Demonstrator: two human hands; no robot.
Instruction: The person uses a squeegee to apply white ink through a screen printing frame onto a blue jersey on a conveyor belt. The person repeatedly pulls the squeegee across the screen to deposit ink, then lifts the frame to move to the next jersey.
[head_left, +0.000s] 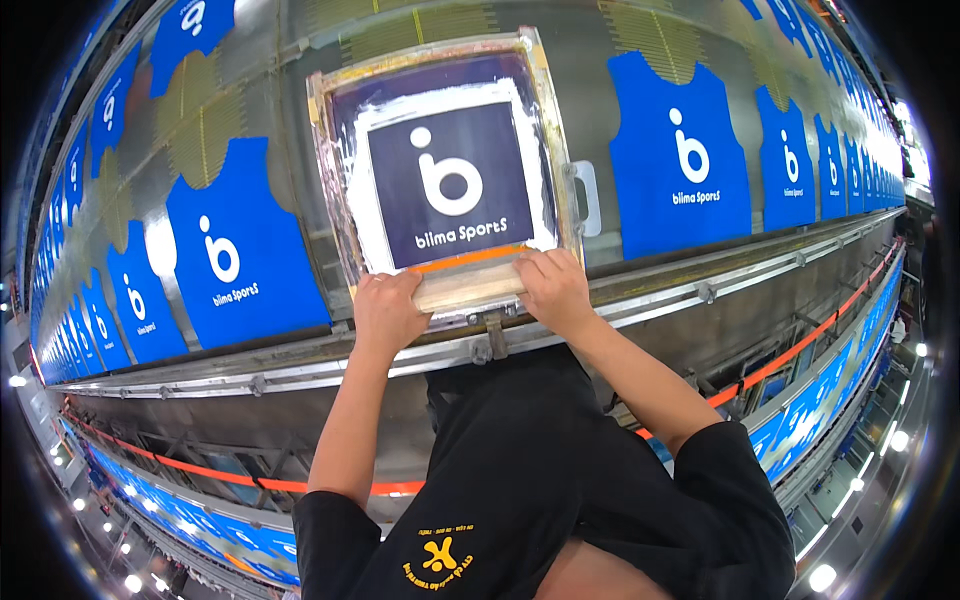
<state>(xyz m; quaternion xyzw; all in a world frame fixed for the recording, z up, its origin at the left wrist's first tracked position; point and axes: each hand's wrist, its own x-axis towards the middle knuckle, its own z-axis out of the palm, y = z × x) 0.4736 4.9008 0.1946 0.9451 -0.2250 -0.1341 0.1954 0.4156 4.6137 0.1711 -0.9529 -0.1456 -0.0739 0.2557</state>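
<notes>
My left hand (390, 310) and my right hand (555, 290) both grip a wooden squeegee (470, 285) with an orange blade, fingers wrapped over its two ends. It lies along the near inner edge of a screen-printing frame (534, 90), which is tilted slightly on the long metal table. The screen's dark square stencil (390, 150) shows a large white logo and small lettering, bordered by smeared white ink. Fabric beneath the frame is hidden. A pale handle (586, 195) sticks out from the frame's right side.
Blue sleeveless fabric pieces (675, 140) with white prints line the table (340, 25) on both sides, receding into the distance. A metal rail (650, 310) runs along its near edge, with a clamp (489, 338) below the frame. More long tables with orange strips (810, 340) stand behind me.
</notes>
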